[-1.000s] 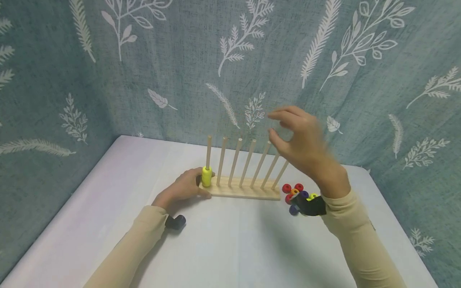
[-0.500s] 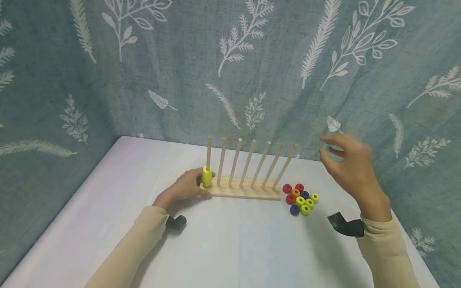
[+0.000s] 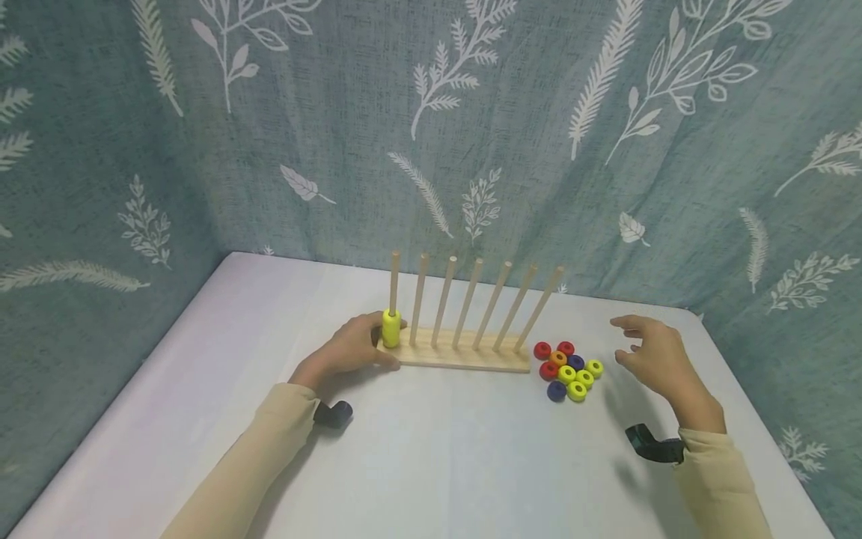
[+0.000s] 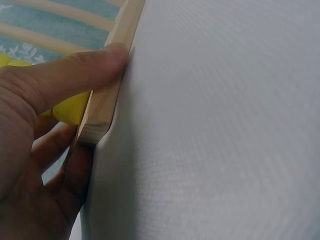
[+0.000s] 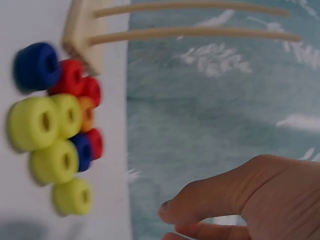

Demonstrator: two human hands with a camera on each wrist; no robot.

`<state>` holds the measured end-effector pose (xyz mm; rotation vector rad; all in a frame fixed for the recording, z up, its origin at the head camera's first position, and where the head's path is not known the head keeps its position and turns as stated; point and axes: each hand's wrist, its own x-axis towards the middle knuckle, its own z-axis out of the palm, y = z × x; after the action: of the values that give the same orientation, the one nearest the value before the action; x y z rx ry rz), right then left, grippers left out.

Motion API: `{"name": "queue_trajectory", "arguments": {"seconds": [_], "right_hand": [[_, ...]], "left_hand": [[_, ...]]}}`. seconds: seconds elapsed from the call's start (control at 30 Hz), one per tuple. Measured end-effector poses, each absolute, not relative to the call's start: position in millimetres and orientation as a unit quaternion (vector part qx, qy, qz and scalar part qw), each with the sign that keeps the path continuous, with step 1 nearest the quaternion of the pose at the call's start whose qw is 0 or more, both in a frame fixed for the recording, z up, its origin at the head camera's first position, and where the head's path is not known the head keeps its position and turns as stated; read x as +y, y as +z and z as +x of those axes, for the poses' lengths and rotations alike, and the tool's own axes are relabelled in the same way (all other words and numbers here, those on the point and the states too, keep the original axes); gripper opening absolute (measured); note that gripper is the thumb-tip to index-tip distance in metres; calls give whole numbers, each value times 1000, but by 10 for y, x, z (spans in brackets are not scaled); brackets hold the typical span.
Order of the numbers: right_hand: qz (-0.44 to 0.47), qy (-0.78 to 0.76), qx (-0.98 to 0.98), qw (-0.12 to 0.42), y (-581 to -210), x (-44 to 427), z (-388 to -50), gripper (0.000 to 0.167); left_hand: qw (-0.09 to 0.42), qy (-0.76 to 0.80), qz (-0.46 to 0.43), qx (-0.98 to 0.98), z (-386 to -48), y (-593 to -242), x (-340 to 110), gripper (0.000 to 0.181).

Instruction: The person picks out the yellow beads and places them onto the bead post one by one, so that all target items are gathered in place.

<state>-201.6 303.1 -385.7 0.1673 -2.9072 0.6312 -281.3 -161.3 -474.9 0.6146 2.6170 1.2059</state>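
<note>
A wooden base (image 3: 465,360) with several upright pegs stands on the white table. Yellow beads (image 3: 391,329) are stacked low on its leftmost peg. My left hand (image 3: 350,346) grips the base's left end; in the left wrist view the thumb (image 4: 95,65) lies along its edge, the other fingers behind. Right of the base sits a cluster of loose beads: red (image 3: 548,370), orange (image 3: 558,358), dark blue (image 3: 557,391) and yellow (image 3: 576,391). Over the table to their right is my right hand (image 3: 660,359), empty, its fingers loosely bent and thumb apart.
The white table (image 3: 404,464) meets a teal leaf-patterned curtain (image 3: 364,224) behind the pegs and at both sides. In the right wrist view the loose beads (image 5: 55,160) lie near the base's end (image 5: 80,45).
My right hand has moved from above the pegs to the right, past the loose beads, and lower toward the table. My left hand keeps its hold on the base.
</note>
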Motion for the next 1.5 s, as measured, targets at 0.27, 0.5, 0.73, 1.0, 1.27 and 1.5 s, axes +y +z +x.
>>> {"name": "queue_trajectory", "arguments": {"seconds": [0.27,0.5,0.73,1.0,1.27,1.5], "right_hand": [[36,214,-976,11,-4159,3187,-2049,51],[15,221,-975,-29,-4322,3142,-2053,50],[-2,215,-976,-34,-4370,3067,-2043,47],[8,213,-977,-18,-4399,3031,-2053,41],[7,222,-975,-21,-4405,3006,-2043,37],[13,214,-977,-8,-4432,2967,-2074,40]], "left_hand": [[97,409,213,882,-2837,-4757,-1600,68],[98,414,210,880,-2834,-4780,-1598,70],[98,423,203,878,-2814,-4793,-1602,71],[94,415,204,882,-2835,-4793,-1602,69],[94,411,201,884,-2828,-4773,-1601,70],[95,402,197,889,-2817,-4753,-1594,71]]}}
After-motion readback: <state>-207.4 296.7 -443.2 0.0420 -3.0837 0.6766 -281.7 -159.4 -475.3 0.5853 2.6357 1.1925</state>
